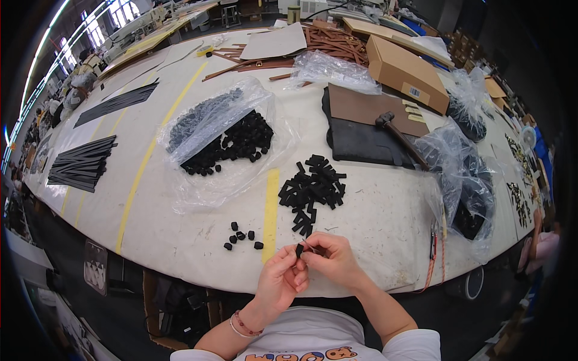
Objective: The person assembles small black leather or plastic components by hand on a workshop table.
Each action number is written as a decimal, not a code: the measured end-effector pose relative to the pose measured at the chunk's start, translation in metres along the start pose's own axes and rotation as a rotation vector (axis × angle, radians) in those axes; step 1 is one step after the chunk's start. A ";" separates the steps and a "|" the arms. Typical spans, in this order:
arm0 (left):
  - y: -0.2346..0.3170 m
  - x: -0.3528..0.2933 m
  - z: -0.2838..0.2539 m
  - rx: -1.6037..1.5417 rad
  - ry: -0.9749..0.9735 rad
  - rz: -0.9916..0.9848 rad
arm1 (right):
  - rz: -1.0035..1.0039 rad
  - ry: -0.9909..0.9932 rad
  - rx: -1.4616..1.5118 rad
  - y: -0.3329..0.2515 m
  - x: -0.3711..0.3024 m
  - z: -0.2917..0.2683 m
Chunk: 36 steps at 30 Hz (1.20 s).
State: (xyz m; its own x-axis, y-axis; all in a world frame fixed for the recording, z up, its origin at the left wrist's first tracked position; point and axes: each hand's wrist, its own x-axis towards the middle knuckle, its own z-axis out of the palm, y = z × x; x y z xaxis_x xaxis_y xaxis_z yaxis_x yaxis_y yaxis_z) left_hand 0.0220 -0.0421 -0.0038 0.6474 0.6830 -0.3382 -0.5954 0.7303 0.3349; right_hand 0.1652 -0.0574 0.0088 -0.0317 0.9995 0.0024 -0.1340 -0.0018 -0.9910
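Note:
My left hand point(282, 278) and my right hand point(331, 259) meet just past the near table edge. Together they pinch one small black piece point(299, 249) between the fingertips, the left from below, the right from the side. A thin dark strip point(313, 246) pokes out of the right fingers. Just beyond my hands lies a heap of short black rectangular pieces point(312, 189). A few small black caps point(241, 236) sit loose on the table to the left of my hands.
A clear plastic bag point(223, 129) spills many black caps mid-table. A hammer point(400, 137) lies on dark mats point(361, 141). Cardboard box point(404, 71) at the back, bagged black parts point(469, 186) at right, black strip bundles point(81, 165) at left, pliers point(433, 236) near the right edge.

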 end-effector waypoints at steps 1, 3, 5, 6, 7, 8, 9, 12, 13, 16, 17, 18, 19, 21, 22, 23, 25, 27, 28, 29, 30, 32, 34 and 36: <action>0.000 0.000 0.001 -0.012 0.003 -0.018 | 0.012 -0.006 -0.019 -0.001 0.000 -0.001; 0.001 0.000 0.000 -0.023 0.007 -0.036 | 0.024 -0.012 -0.038 0.000 0.000 -0.003; 0.000 0.001 -0.001 -0.035 -0.008 -0.062 | -0.065 0.000 -0.184 0.003 0.000 -0.005; 0.000 0.001 -0.001 -0.035 -0.008 -0.063 | -0.065 0.000 -0.183 0.002 0.000 -0.005; 0.000 0.001 -0.001 -0.018 -0.002 -0.061 | -0.115 0.007 -0.265 0.001 0.000 -0.006; -0.001 0.001 -0.001 0.000 0.003 -0.060 | -0.166 0.014 -0.347 0.000 0.000 -0.006; -0.001 0.001 0.000 0.000 0.004 -0.062 | -0.164 0.015 -0.347 -0.001 -0.001 -0.006; -0.005 0.003 0.000 0.319 0.126 0.129 | -0.186 0.059 -0.418 -0.006 -0.002 -0.002; -0.006 0.003 -0.004 0.801 0.160 0.456 | -0.187 0.084 -0.457 -0.009 -0.003 0.002; -0.003 0.007 -0.003 1.427 0.115 0.980 | -0.199 0.124 -0.540 -0.009 -0.004 0.003; -0.002 0.009 -0.002 1.565 0.040 1.180 | -0.214 0.133 -0.582 -0.007 -0.005 0.002; -0.002 0.009 -0.002 1.566 0.039 1.181 | -0.214 0.134 -0.582 -0.006 -0.005 0.002; -0.001 0.009 -0.002 1.599 0.007 1.207 | -0.256 0.157 -0.619 -0.004 -0.005 0.002; -0.001 0.007 -0.002 1.632 -0.025 1.234 | -0.299 0.180 -0.655 -0.004 -0.005 0.002; -0.001 0.005 -0.002 1.514 -0.008 1.109 | -0.326 0.156 -0.688 -0.007 -0.006 0.003; -0.001 0.004 -0.002 1.393 0.007 0.985 | -0.352 0.132 -0.721 -0.008 -0.006 0.003; 0.000 0.002 -0.002 1.043 0.035 0.695 | -0.431 0.129 -0.773 -0.007 -0.006 0.004; 0.004 0.001 0.000 0.688 0.057 0.408 | -0.510 0.128 -0.826 -0.006 -0.007 0.004; 0.007 0.001 0.002 0.633 0.046 0.319 | -0.553 0.131 -0.871 -0.005 -0.006 0.003; 0.010 0.002 0.004 0.578 0.036 0.230 | -0.596 0.134 -0.916 -0.004 -0.006 0.002; 0.013 0.003 0.003 0.577 0.036 0.230 | -0.596 0.133 -0.916 -0.004 -0.006 0.002; 0.017 0.003 0.003 0.521 0.049 0.103 | -0.674 0.117 -0.960 -0.005 -0.006 0.002; 0.017 0.002 0.003 0.489 0.046 0.090 | -0.697 0.124 -0.971 -0.005 -0.005 0.003; 0.017 0.002 0.003 0.456 0.043 0.077 | -0.721 0.130 -0.983 -0.005 -0.005 0.003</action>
State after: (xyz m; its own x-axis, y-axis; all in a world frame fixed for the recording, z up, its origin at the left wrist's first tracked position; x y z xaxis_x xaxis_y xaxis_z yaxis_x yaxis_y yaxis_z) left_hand 0.0146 -0.0287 0.0034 0.5837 0.7420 -0.3297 -0.3646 0.6023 0.7101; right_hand 0.1632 -0.0627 0.0138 -0.1527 0.7574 0.6348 0.7260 0.5218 -0.4480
